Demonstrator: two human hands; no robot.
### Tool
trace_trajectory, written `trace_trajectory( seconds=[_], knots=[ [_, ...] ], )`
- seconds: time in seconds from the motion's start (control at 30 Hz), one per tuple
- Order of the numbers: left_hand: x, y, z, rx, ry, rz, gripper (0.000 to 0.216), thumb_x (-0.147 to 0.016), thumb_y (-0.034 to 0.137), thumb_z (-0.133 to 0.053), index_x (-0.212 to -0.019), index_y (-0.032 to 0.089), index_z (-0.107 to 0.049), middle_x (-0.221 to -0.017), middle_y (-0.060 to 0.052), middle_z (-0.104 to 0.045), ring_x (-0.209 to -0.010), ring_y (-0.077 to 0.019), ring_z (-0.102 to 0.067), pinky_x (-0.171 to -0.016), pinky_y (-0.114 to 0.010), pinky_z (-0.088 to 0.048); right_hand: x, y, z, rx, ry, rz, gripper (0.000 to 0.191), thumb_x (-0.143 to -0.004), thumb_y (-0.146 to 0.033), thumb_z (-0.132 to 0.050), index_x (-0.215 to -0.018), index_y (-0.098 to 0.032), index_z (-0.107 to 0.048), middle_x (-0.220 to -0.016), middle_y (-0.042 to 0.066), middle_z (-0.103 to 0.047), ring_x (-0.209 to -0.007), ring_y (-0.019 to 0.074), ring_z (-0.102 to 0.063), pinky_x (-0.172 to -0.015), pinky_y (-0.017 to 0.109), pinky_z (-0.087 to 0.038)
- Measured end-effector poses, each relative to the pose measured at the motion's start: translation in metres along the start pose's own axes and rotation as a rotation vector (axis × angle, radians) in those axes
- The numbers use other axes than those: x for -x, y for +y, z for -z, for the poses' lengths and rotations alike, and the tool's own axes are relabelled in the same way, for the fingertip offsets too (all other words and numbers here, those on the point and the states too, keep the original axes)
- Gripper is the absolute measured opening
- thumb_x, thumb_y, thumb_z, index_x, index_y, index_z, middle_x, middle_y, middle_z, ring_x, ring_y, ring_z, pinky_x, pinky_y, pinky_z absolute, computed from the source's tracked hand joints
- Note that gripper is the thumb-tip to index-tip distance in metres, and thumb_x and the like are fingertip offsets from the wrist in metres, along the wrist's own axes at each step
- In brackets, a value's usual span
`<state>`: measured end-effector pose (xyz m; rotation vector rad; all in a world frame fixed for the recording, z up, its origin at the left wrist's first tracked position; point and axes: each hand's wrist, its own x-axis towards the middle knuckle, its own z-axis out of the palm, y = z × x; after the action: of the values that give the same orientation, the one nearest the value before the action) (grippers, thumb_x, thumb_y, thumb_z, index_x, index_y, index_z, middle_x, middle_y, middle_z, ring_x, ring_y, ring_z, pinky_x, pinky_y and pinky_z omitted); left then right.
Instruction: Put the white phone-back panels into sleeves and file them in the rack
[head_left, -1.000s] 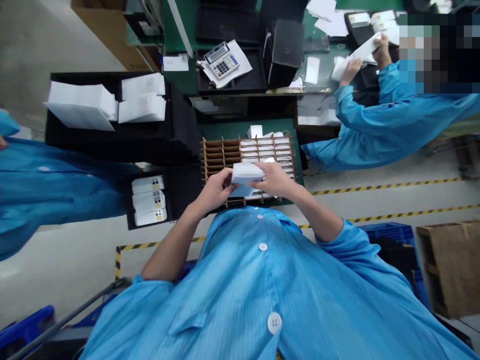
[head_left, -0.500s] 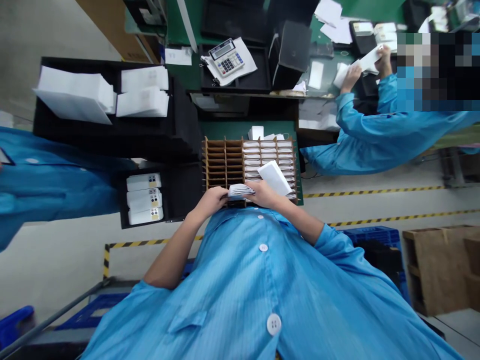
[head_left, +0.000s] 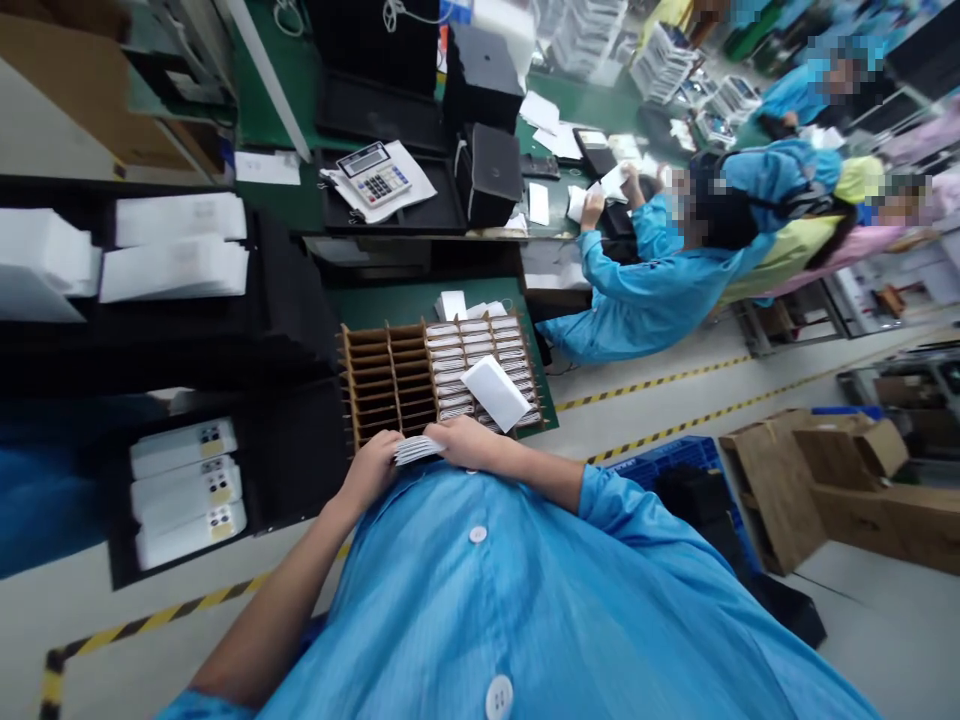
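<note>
A small fanned stack of folded white papers [head_left: 418, 450] is held close to my body. The fingers of my left hand [head_left: 373, 468] pinch its left end, and my right hand [head_left: 466, 442] grips its right end. Just beyond both hands stands a brown partitioned box [head_left: 390, 347] on a green surface. Its left columns show bare slots, while the columns on the right hold white folded papers [head_left: 442, 355] packed in rows. One loose white sheet [head_left: 495, 392] lies slantwise on top of those filled slots, near my right forearm.
To the left, black trays carry white paper stacks [head_left: 176, 265] and white printed pieces [head_left: 187, 490]. A calculator [head_left: 375, 180] rests on papers on the far bench beside black boxes [head_left: 491, 175]. A co-worker in blue [head_left: 652, 290] handles white papers at the right. Cardboard boxes [head_left: 847, 490] stand farther right.
My view has turned to the right, so the bench and box appear farther left and lower. Both hands keep hold of the paper stack, with its edges showing a little more.
</note>
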<state>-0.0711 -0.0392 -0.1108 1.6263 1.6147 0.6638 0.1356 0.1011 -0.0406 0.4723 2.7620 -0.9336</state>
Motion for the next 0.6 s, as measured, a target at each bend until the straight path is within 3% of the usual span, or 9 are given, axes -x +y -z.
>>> trace_trajectory(
  seconds=[0.27,0.43,0.6],
  knots=[
    [-0.006,0.003,0.003,-0.194,0.046,-0.058,0.017,-0.085,0.011,-0.054,-0.079,0.023,-0.065,-0.085,-0.007,-0.065,-0.087,-0.0242,-0.058,-0.071,-0.033,-0.046,-0.005,0.003,-0.008,0.042,-0.030,-0.016,0.014,-0.099,-0.013,-0.059,-0.110,-0.021,-0.060,-0.101,0.007,-0.076,-0.085,0.0219,-0.070,-0.072,0.028,-0.042],
    [-0.007,0.001,0.004,-0.255,0.003,-0.103,0.017,-0.088,0.012,-0.058,-0.078,0.023,-0.066,-0.085,-0.007,-0.066,-0.085,-0.0237,-0.058,-0.068,-0.032,-0.044,-0.006,-0.002,-0.005,0.084,-0.074,-0.021,0.015,-0.100,-0.019,-0.063,-0.114,-0.020,-0.059,-0.103,0.009,-0.078,-0.087,0.0246,-0.073,-0.072,0.029,-0.046],
    [-0.010,0.000,0.006,-0.215,-0.012,-0.135,0.018,-0.088,0.013,-0.058,-0.083,0.022,-0.072,-0.085,-0.006,-0.068,-0.085,-0.0241,-0.061,-0.070,-0.033,-0.048,-0.005,-0.009,0.000,0.194,-0.117,-0.055,0.014,-0.106,-0.021,-0.054,-0.120,-0.019,-0.059,-0.105,0.011,-0.079,-0.089,0.0260,-0.076,-0.073,0.032,-0.051]
  ],
)
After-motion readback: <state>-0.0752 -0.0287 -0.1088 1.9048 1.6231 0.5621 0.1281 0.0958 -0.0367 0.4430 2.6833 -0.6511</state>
